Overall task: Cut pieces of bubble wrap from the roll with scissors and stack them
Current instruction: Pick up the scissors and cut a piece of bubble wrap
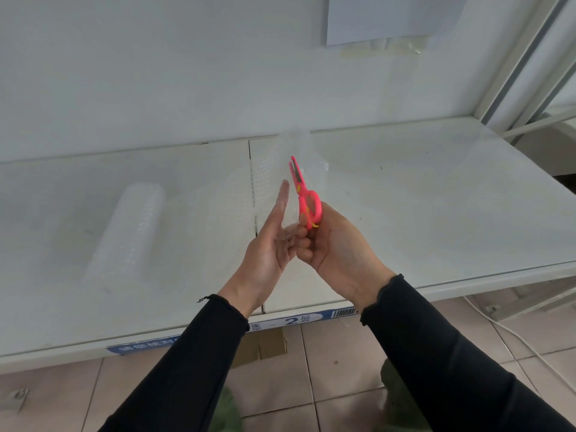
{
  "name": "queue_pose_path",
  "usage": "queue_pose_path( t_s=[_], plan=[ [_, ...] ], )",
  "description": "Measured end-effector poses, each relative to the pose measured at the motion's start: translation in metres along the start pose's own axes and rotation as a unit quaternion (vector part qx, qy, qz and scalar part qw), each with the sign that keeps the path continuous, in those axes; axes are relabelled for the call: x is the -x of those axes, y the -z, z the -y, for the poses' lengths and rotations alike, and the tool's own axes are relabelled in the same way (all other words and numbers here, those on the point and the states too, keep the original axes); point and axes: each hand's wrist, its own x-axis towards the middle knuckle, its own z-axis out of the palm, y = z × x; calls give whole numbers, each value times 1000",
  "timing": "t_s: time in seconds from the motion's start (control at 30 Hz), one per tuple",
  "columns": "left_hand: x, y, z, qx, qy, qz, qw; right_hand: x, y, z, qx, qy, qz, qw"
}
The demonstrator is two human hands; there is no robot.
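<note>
Nearest, black sleeves (187, 366) lead to the left hand (267, 244), spread flat against a filmy, hard-to-see bubble wrap piece (304, 169), and the right hand (336, 244), closed around pink plastic scissors (304, 194) pointing up, while the dimpled roll (127, 232) lies far left on the white shelf (436, 198).

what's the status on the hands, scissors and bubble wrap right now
Right hand gripping pink plastic scissors, blades nearly shut, pointing up. Left hand open, fingers against clear bubble wrap sheet. Bubble wrap roll lying on white shelf, left. Nothing blocking.
</note>
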Motion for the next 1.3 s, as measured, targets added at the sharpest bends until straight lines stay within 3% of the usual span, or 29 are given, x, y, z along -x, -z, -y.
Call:
queue_pose_path(
  t_s=[0.53,0.63,0.73,0.83,0.9,0.97,1.03,1.1,1.17,1.3],
  plan=[
    [7,-9,5,-12,50,26,998,-6,8,5,29,21,-22,999],
    [16,-5,6,6,91,59,994,-6,10,5,53,21,-19,998],
    [43,-2,-13,-111,201,63,971,-7,13,8,83,19,-20,996],
    [49,14,-51,-275,253,106,922,-7,19,12,93,16,-13,995],
    [24,26,-82,-299,197,76,931,-7,21,13,100,17,-5,995],
    [-18,42,-105,-299,95,-11,949,-6,23,14,109,18,3,994],
    [-64,60,-120,-355,38,-55,933,-5,24,15,114,19,12,993],
    [-102,72,-126,-433,90,-3,897,-5,25,15,124,24,20,992],
    [-129,77,-131,-477,148,98,861,-5,25,16,139,27,25,990],
    [-152,71,-136,-488,148,193,838,-6,30,17,167,31,37,985]
  ],
)
